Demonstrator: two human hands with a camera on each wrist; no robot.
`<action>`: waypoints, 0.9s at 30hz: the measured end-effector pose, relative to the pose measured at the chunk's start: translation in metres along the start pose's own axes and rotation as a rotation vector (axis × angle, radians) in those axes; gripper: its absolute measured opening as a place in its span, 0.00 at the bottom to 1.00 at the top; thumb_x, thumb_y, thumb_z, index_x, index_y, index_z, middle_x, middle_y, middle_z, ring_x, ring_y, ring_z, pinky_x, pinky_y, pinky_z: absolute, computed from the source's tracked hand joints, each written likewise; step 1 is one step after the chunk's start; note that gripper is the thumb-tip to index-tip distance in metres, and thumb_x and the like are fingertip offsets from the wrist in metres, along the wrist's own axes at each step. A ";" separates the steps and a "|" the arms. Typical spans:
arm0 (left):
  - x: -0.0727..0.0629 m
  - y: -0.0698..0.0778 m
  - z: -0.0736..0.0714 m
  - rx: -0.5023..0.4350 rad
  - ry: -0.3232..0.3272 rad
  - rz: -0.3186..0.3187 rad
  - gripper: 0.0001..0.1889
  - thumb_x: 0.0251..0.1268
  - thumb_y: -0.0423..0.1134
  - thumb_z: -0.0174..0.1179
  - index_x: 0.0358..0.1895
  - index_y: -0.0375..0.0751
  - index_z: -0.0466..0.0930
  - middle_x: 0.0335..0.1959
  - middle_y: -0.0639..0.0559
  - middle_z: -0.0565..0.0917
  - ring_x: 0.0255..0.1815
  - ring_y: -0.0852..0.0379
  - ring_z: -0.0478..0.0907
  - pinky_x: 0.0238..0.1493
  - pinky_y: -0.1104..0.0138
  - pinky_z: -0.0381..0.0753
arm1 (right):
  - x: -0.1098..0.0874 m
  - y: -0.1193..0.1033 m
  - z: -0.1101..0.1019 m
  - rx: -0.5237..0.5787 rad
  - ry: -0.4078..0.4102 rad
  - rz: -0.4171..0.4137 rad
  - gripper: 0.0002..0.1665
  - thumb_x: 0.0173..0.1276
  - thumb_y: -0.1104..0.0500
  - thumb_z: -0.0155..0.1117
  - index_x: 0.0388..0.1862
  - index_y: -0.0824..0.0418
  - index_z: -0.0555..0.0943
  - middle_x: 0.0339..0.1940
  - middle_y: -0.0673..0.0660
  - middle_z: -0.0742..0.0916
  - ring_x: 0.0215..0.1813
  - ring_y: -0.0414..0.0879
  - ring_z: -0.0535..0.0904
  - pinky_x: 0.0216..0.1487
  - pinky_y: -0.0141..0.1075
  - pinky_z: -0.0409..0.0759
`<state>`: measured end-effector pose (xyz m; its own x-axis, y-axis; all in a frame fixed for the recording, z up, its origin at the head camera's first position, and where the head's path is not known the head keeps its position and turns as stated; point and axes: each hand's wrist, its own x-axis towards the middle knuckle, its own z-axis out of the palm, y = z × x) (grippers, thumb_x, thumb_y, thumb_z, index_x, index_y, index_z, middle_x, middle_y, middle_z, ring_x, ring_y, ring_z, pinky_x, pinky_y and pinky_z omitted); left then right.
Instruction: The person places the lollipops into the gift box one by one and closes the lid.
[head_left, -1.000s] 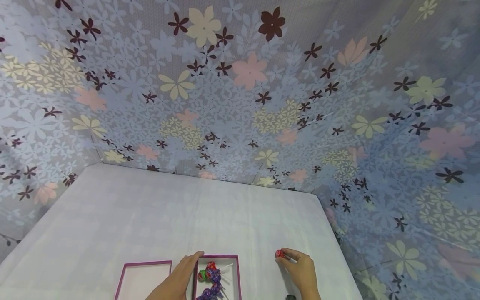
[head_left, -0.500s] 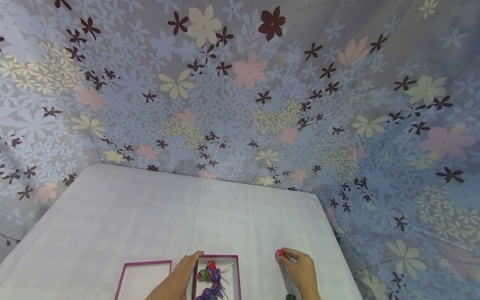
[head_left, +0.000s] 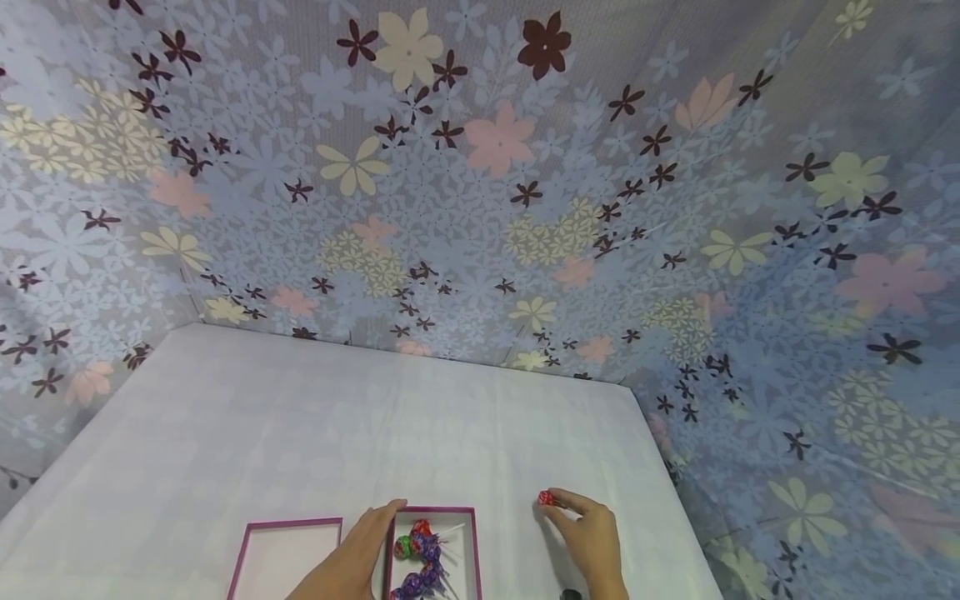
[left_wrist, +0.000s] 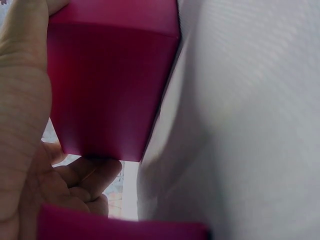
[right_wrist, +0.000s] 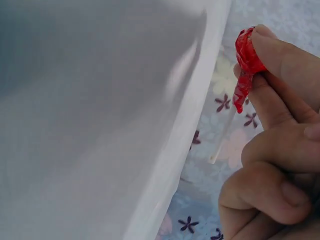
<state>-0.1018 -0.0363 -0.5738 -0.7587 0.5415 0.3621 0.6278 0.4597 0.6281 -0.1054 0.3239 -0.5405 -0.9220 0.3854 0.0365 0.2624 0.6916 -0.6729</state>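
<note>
Two hands work at the near edge of a white cloth-covered table (head_left: 337, 417). The left hand (head_left: 352, 554) grips the left wall of a magenta-rimmed cardboard box (head_left: 472, 542) that holds a heap of red, green and purple wrapped lollipops (head_left: 418, 557); only the left wrist view shows its fingers curled under the box's magenta side (left_wrist: 110, 90), with the thumb on top. Just left of that box lies a second magenta-rimmed tray with a white bottom (head_left: 288, 554). The right hand (head_left: 588, 537), well apart from the left, pinches a red foil-wrapped lollipop (head_left: 546, 498) above the cloth, right of the box. From the head it reads as a red dot; the right wrist view shows the twisted wrapper (right_wrist: 246, 62) and white stick (right_wrist: 222, 135) between fingertips. Beyond the table hangs a grey flowered curtain (head_left: 487, 167).
</note>
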 end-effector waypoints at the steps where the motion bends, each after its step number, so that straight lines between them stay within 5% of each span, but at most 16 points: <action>1: -0.001 0.000 -0.003 -0.040 -0.049 -0.015 0.57 0.50 0.67 0.72 0.72 0.28 0.57 0.62 0.33 0.74 0.62 0.34 0.73 0.58 0.37 0.76 | -0.001 -0.003 0.002 -0.001 0.003 -0.018 0.16 0.56 0.49 0.80 0.44 0.47 0.91 0.44 0.49 0.92 0.57 0.54 0.84 0.54 0.53 0.80; 5: -0.005 0.000 -0.011 -0.153 -0.174 -0.074 0.62 0.49 0.69 0.72 0.76 0.31 0.50 0.68 0.31 0.68 0.66 0.25 0.67 0.54 0.29 0.72 | -0.007 -0.014 0.007 0.013 0.006 -0.068 0.13 0.55 0.51 0.80 0.41 0.45 0.91 0.41 0.45 0.92 0.51 0.48 0.86 0.50 0.48 0.82; 11: -0.005 -0.002 -0.010 -0.172 -0.164 -0.073 0.61 0.49 0.67 0.73 0.75 0.30 0.51 0.69 0.30 0.67 0.66 0.23 0.65 0.55 0.26 0.69 | -0.012 -0.028 0.012 0.008 0.018 -0.120 0.12 0.55 0.52 0.81 0.40 0.44 0.91 0.39 0.44 0.92 0.51 0.48 0.86 0.50 0.49 0.84; 16: -0.005 -0.001 -0.010 -0.117 -0.163 -0.054 0.63 0.49 0.72 0.69 0.76 0.32 0.50 0.69 0.32 0.68 0.65 0.27 0.68 0.55 0.33 0.75 | -0.014 -0.042 0.017 -0.001 0.004 -0.153 0.13 0.54 0.51 0.81 0.40 0.43 0.91 0.38 0.43 0.91 0.41 0.43 0.83 0.39 0.36 0.78; 21: -0.005 0.003 -0.012 -0.129 -0.187 -0.073 0.64 0.48 0.73 0.69 0.76 0.32 0.48 0.70 0.29 0.66 0.66 0.24 0.66 0.55 0.31 0.73 | -0.017 -0.054 0.023 0.043 -0.018 -0.244 0.13 0.53 0.52 0.81 0.39 0.42 0.91 0.36 0.41 0.91 0.19 0.35 0.61 0.18 0.29 0.64; 27: -0.006 0.005 -0.012 -0.116 -0.170 -0.047 0.63 0.51 0.77 0.62 0.77 0.33 0.47 0.71 0.29 0.66 0.67 0.25 0.65 0.56 0.30 0.72 | -0.024 -0.067 0.026 0.078 -0.058 -0.291 0.14 0.54 0.49 0.80 0.41 0.41 0.91 0.36 0.40 0.91 0.14 0.32 0.51 0.12 0.28 0.57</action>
<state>-0.0956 -0.0457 -0.5645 -0.7400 0.6373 0.2152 0.5611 0.4085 0.7199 -0.1086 0.2529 -0.5159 -0.9706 0.1411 0.1952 -0.0355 0.7176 -0.6955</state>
